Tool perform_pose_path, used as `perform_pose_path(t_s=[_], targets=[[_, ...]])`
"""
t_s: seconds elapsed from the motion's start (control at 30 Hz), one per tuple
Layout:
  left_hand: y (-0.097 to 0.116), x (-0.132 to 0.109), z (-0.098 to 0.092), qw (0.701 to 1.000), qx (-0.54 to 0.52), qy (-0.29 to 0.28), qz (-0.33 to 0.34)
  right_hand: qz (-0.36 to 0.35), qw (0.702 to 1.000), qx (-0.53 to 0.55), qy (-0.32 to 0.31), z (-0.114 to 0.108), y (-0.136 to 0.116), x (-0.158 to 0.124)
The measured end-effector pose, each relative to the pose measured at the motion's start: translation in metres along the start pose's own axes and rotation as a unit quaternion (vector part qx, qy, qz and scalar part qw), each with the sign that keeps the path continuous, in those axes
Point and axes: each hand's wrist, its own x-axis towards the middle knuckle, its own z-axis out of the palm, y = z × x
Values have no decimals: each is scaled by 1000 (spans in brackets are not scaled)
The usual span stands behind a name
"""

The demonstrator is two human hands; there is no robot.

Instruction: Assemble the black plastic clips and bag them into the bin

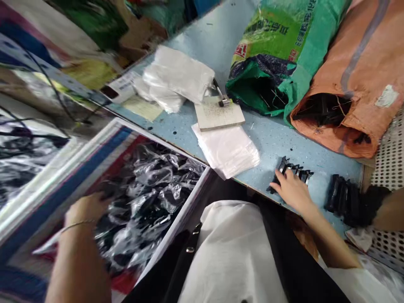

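My right hand (293, 191) rests at the table's near edge, its fingers on a black plastic part (277, 176) at the left end of a short row. More black plastic parts (301, 173) lie just behind its fingertips. My left hand (86, 210) is down inside a large box lined with striped woven sheeting (107, 158). Motion blurs it, and its fingertips are lost against the dark contents. Beside that hand, black items in clear plastic bags (151, 198) fill the box.
On the blue table (217, 33) lie clear bag stacks (227, 149), (179, 73) and a pale block (219, 114) with a pen (219, 90). A green sack (284, 63) and an orange sack (360, 84) lie behind. More black parts (342, 195) sit at right.
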Motion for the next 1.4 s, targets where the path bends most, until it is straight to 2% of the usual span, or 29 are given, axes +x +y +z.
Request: perform_pose_path(t_s=[0.03, 0.07, 0.1, 0.13, 0.2, 0.23, 0.27, 0.3, 0.33, 0.4, 0.5, 0.57, 0.6, 0.63, 0.67, 0.73, 0.83, 0.9, 0.93, 1.0, 1.07, 1.1, 1.13, 1.17, 1.2, 1.23, 1.3, 1.33, 1.4], targets=[[32, -1, -4, 1000, -3, 21, 1, -6, 1000, -1, 16, 7, -8, 1], [68, -5, -8, 997, -37, 66, 28, -12, 999, 1, 32, 13, -15, 3], [108, -10, -11, 986, -89, 119, 71, -18, 999, 9, 51, 18, -19, 7], [149, -18, -13, 970, -140, 146, 136, -23, 997, 20, 67, 22, -22, 11], [231, -40, -14, 918, -200, 160, 304, -36, 994, 45, 95, 28, -23, 19], [267, -51, -13, 890, -194, 153, 384, -39, 991, 57, 114, 30, -22, 22], [297, -61, -11, 867, -173, 142, 445, -39, 988, 67, 136, 32, -20, 23], [321, -69, -9, 855, -148, 134, 478, -34, 984, 77, 159, 34, -18, 23], [337, -74, -7, 850, -126, 121, 497, -25, 980, 86, 179, 36, -16, 22], [353, -73, -6, 859, -124, 84, 489, 10, 977, 102, 188, 41, -14, 20], [351, -54, -10, 878, -234, -8, 419, 59, 976, 144, 149, 45, -7, 20], [346, -40, -16, 871, -325, -90, 358, 85, 963, 223, 127, 44, 1, 24], [345, -34, -19, 859, -366, -135, 331, 88, 945, 294, 115, 43, 5, 24], [344, -30, -21, 842, -405, -178, 308, 85, 913, 387, 100, 41, 8, 24], [344, -28, -22, 823, -440, -217, 287, 77, 864, 492, 80, 39, 9, 21], [345, -26, -21, 792, -495, -258, 248, 46, 722, 690, 23, 36, 4, 13], [347, -28, -13, 778, -544, -232, 213, -14, 500, 857, -127, 36, -27, 3], [344, -30, -7, 779, -553, -175, 238, -33, 365, 898, -243, 39, -55, 7], [342, -31, -5, 785, -539, -133, 273, -25, 301, 910, -284, 42, -68, 12], [335, -35, -3, 801, -468, -27, 372, 8, 192, 926, -326, 47, -87, 23], [329, -44, -4, 799, -373, 77, 466, 31, 121, 932, -340, 50, -96, 33], [327, -52, -6, 789, -336, 118, 500, 31, 102, 934, -342, 52, -97, 37], [326, -62, -7, 774, -312, 152, 529, 28, 96, 935, -341, 52, -98, 40], [326, -73, -9, 755, -300, 176, 556, 23, 104, 938, -329, 52, -99, 42], [326, -86, -10, 732, -296, 189, 584, 22, 125, 945, -302, 52, -99, 44], [327, -98, -10, 709, -298, 190, 610, 25, 163, 952, -258, 52, -100, 45], [328, -118, -8, 674, -312, 167, 648, 37, 294, 945, -140, 49, -102, 47], [328, -125, -5, 666, -322, 151, 655, 42, 362, 927, -85, 47, -103, 46], [329, -132, 1, 668, -337, 120, 653, 45, 466, 883, -17, 41, -105, 39]])
